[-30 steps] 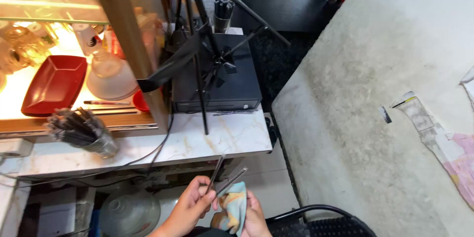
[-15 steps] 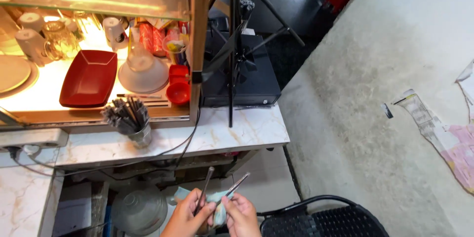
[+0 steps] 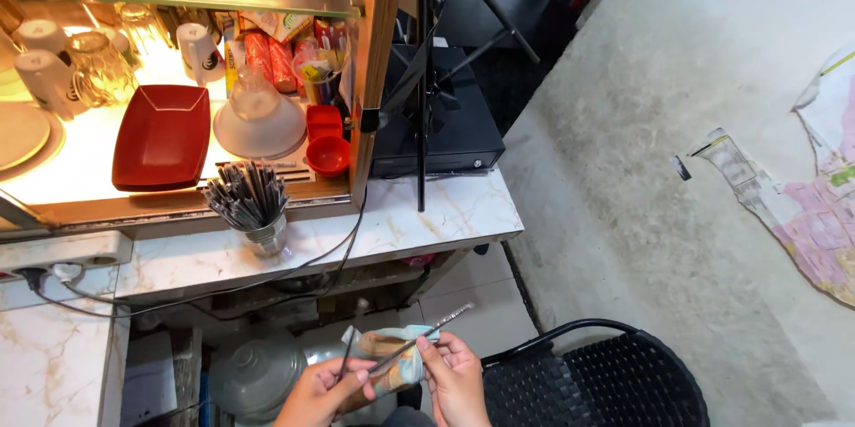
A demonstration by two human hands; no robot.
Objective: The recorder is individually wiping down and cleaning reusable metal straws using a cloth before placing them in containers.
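We log a pair of metal chopsticks [image 3: 419, 340] low in the view, just below the edge of the marble counter [image 3: 392, 231]. One stick slants up to the right, its tip free in the air; a second, shorter-looking one [image 3: 354, 338] rises nearly upright beside it. A patterned cloth [image 3: 392, 365] is bunched around their lower ends.

Change from half a second ago: the sticks stood spread in a V; now the long one lies at a flatter slant across the cloth, and the view has dropped and swung left, so more of the lit shelf shows. We judge the wiping is in progress, with the long stick being drawn through the cloth.

Grip: left hand [image 3: 325, 391] is curled closed under the cloth, pinching cloth and stick ends together. Right hand [image 3: 456, 378] has its fingertips pressed together on the long stick near the cloth.

Around: a cup of more chopsticks [image 3: 248, 204] on the counter, a red tray [image 3: 165, 138] and red bowls [image 3: 327, 146] on the shelf, a black chair [image 3: 597, 382] to the right.
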